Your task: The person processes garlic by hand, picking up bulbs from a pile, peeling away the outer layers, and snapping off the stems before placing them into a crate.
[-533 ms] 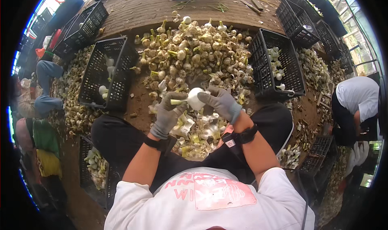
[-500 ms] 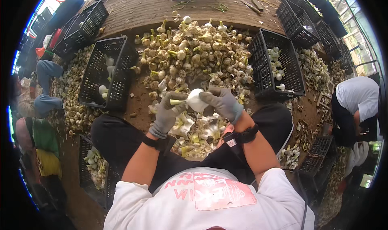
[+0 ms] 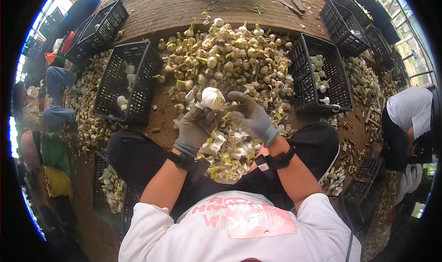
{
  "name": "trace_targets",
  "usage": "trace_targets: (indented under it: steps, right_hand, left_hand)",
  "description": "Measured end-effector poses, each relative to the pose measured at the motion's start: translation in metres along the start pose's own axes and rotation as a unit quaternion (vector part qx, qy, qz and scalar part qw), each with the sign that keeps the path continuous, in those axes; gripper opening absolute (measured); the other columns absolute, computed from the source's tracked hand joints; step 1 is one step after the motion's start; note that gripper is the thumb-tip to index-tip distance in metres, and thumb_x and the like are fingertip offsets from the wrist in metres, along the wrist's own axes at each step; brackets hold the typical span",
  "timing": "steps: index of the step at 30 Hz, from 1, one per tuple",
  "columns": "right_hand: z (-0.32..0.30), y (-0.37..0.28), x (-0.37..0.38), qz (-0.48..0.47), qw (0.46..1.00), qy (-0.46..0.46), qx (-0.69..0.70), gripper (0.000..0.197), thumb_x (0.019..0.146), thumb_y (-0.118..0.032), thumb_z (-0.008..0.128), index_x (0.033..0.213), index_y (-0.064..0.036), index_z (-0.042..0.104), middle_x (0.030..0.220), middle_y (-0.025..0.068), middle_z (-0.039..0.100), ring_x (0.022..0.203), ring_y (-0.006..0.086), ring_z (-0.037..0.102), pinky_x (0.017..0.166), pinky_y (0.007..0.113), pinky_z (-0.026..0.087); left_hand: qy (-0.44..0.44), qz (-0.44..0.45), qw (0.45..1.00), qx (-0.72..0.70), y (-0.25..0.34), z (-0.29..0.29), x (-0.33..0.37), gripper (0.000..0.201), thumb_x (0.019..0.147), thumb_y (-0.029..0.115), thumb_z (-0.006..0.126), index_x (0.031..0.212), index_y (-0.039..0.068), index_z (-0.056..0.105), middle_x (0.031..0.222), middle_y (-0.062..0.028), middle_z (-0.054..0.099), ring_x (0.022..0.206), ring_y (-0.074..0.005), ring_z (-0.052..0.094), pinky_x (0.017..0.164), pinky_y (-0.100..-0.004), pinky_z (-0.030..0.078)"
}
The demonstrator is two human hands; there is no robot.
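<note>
A clean white garlic bulb (image 3: 212, 98) stands up out of my gloved left hand (image 3: 195, 128), its round head on top and its stem hidden among the closed fingers. Just to the right, my gloved right hand (image 3: 252, 118) is apart from the bulb, thumb and fingers spread. Beyond both hands rises a heap of unpeeled garlic (image 3: 230, 61), brownish, some bulbs with green stem stubs. Under my hands, between my legs, lie loose white and yellowish garlic skins (image 3: 228, 158).
Black crates holding a few white bulbs stand left (image 3: 149, 73) and right (image 3: 304, 94) of the heap. Another crate (image 3: 97, 174) with garlic is by my left knee. A wooden board (image 3: 170, 13) spans the far side. Other people (image 3: 407, 110) sit at both sides.
My right hand has let go of the bulb and opened. The left hand has turned the bulb upright, its stem no longer showing. The whole view has shifted slightly.
</note>
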State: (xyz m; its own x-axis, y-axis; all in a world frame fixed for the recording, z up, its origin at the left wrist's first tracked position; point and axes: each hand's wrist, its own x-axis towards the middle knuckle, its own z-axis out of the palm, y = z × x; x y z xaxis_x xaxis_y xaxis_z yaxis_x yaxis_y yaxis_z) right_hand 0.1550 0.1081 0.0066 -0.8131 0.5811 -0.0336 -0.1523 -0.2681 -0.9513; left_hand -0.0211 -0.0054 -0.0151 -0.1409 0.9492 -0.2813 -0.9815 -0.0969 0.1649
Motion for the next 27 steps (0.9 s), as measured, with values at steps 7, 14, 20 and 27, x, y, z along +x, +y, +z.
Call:
trace_targets:
  steps: [7, 14, 20, 27]
  right_hand:
    - [0.01, 0.007, 0.003, -0.09, 0.891, 0.123, -0.427, 0.052, 0.081, -0.035, 0.069, 0.123, -0.0095, 0.053, 0.109, 0.0163, 0.059, 0.097, 0.0312, 0.06, 0.081, 0.035, 0.05]
    - [-0.001, 0.02, 0.004, -0.153, 0.852, 0.142, -0.479, 0.039, 0.08, -0.029, 0.068, 0.11, -0.0051, 0.06, 0.086, 0.0163, 0.064, 0.078, 0.0323, 0.063, 0.068, 0.038, 0.05]
    - [-0.01, 0.029, 0.012, 0.049, 0.986, 0.156, -0.035, 0.021, 0.082, -0.018, 0.059, 0.096, -0.0023, 0.06, 0.066, 0.0109, 0.057, 0.057, 0.0221, 0.054, 0.053, 0.034, 0.043]
    - [-0.019, 0.006, 0.001, 0.092, 0.943, 0.057, 0.314, 0.014, 0.083, -0.009, 0.045, 0.085, -0.0028, 0.058, 0.063, 0.007, 0.053, 0.05, 0.0146, 0.049, 0.042, 0.028, 0.036]
  left_hand:
    - [0.098, 0.076, 0.956, 0.266, -0.018, 0.004, -0.002, 0.019, 0.095, 0.016, 0.05, 0.108, 0.004, 0.054, 0.094, -0.0127, 0.065, 0.086, -0.026, 0.066, 0.079, -0.037, 0.056]
    - [0.062, 0.088, 0.888, 0.447, -0.011, 0.001, -0.004, 0.013, 0.094, 0.011, 0.048, 0.104, 0.003, 0.051, 0.096, -0.015, 0.063, 0.089, -0.0276, 0.066, 0.081, -0.0406, 0.056]
    - [0.006, -0.024, 0.952, 0.304, -0.003, 0.004, -0.008, 0.022, 0.092, 0.013, 0.051, 0.11, -0.001, 0.052, 0.104, -0.0178, 0.063, 0.096, -0.0296, 0.064, 0.084, -0.0433, 0.055]
    - [0.065, 0.085, 0.98, 0.17, 0.022, 0.035, -0.013, 0.027, 0.086, 0.013, 0.061, 0.108, -0.001, 0.06, 0.111, -0.0166, 0.062, 0.099, -0.0282, 0.063, 0.088, -0.0417, 0.053]
